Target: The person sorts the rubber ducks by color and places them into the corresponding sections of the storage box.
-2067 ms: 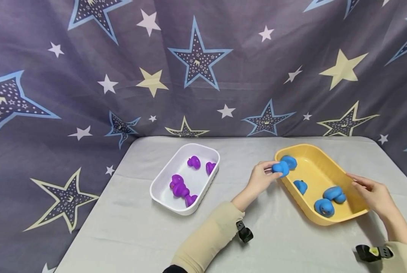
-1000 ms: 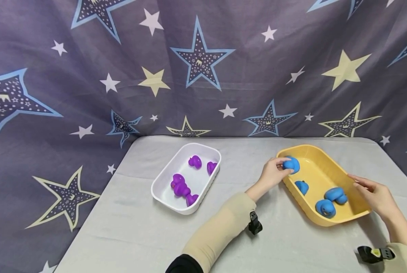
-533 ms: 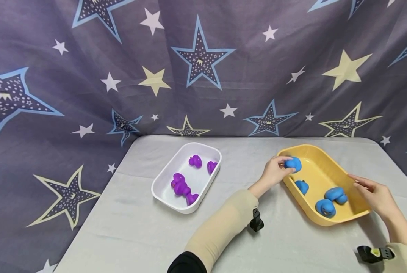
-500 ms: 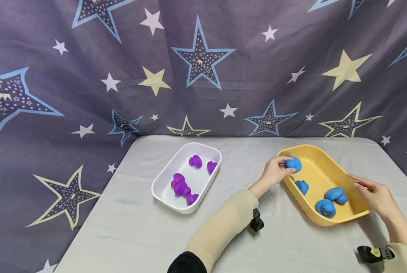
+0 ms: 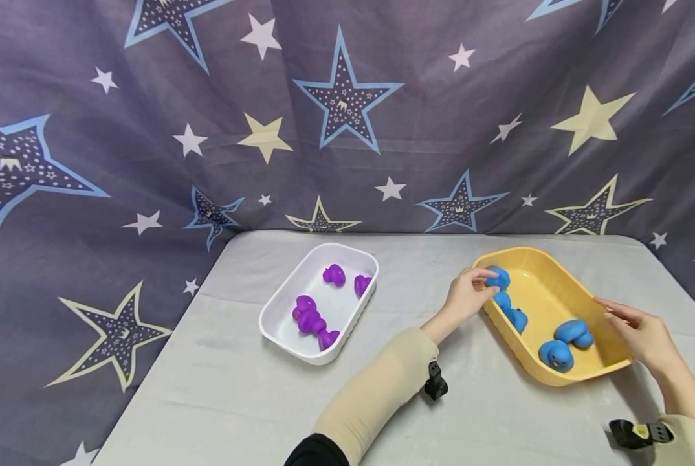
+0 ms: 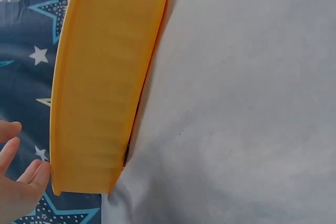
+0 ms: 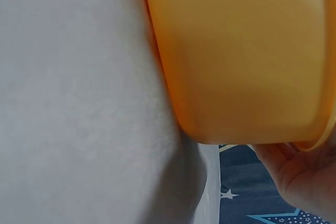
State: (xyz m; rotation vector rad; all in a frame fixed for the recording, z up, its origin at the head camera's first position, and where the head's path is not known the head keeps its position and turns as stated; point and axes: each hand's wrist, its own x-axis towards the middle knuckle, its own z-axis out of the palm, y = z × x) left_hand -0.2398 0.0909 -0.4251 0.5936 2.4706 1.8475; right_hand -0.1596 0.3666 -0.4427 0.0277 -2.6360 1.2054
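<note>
My left hand (image 5: 466, 292) is over the left rim of a yellow tub (image 5: 534, 294), beside a blue toy duck (image 5: 499, 278) in its far left corner. In the left wrist view its fingers (image 6: 23, 174) are apart, with nothing seen between them. Another blue toy duck (image 5: 502, 299) lies just below the thumb, partly hidden, touching a third toy duck (image 5: 516, 318). Two more toy ducks (image 5: 556, 356) lie at the tub's near end. On the right side, my right hand (image 5: 644, 333) pinches the tub's rim, as the right wrist view also shows.
A white tub (image 5: 272, 323) stands on the left with several purple toy ducks (image 5: 309, 321) inside. Both tubs rest on a light cloth-covered table (image 5: 417, 259). Behind hangs a dark curtain (image 5: 417, 129) with printed stars.
My left hand carried a blue toy duck right, over the rim into the yellow tub, and has let go of it. The duck now lies by the left wall. The right hand stays on the rim.
</note>
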